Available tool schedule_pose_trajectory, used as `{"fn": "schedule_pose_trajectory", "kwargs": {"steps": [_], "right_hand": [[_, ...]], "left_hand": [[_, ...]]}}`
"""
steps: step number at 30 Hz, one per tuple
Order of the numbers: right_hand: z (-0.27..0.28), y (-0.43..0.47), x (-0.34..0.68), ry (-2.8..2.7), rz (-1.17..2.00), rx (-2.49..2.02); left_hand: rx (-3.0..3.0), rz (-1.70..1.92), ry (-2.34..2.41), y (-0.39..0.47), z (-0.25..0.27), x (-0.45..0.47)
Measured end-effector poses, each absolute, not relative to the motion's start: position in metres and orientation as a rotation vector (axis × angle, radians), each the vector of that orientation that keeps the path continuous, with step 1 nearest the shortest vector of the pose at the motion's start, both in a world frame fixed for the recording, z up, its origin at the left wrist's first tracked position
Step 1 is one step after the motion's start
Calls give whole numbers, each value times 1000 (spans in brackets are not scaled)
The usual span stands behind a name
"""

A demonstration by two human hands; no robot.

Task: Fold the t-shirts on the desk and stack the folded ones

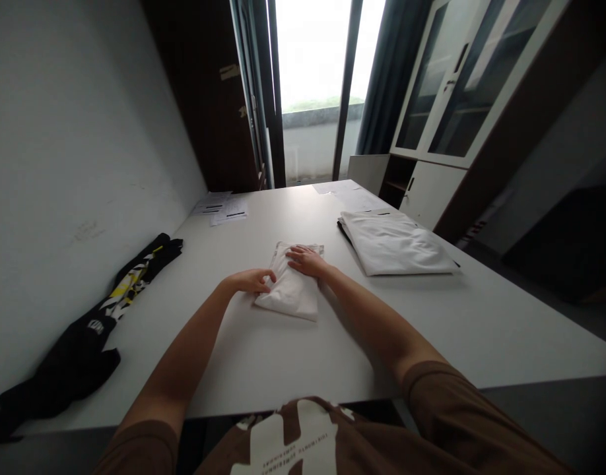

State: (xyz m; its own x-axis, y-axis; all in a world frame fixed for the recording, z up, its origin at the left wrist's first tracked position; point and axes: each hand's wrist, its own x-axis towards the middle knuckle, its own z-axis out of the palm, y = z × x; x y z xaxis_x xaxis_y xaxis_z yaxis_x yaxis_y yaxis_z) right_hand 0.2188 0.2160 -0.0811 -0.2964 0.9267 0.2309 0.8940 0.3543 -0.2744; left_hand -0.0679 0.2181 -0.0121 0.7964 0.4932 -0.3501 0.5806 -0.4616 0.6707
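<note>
A small folded white garment (pixel 294 293) lies on the white table in front of me, its far edge showing a faint pattern. My right hand (pixel 307 260) rests flat across its upper part, fingers spread and pointing left. At its left edge is my left hand (pixel 255 281), fingers curled in and thumb and forefinger bent towards each other over the cloth. Part of that grip is hidden. Whether the garment is a shirt or something else, I cannot tell.
A stack of folded white cloth (pixel 402 244), with something dark under it, lies on the right of the table (pixel 263 369). A black garment with yellow and white print (pixel 80 343) lies along the left wall. Paper sheets (pixel 228 210) lie at the far left, more papers (pixel 350 196) at the far end.
</note>
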Motion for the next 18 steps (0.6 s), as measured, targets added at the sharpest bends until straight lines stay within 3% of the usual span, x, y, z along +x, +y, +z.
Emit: {"fn": "schedule_pose_trajectory", "kwargs": {"steps": [5,9,12,18], "right_hand": [[-82,217,223,-2279,124,-1626],[-82,219,229,-2234,141,-1656],[-82,221,238,-2183,133,-1735],[-85,226,262,-2147,202,-1903]], "left_hand": [[2453,-97,950,206,-2,-62],[2712,304,1077,185,-6,-40],[2821,511,819,169,-19,-22],[2901,255,414,151,-50,-9]]}}
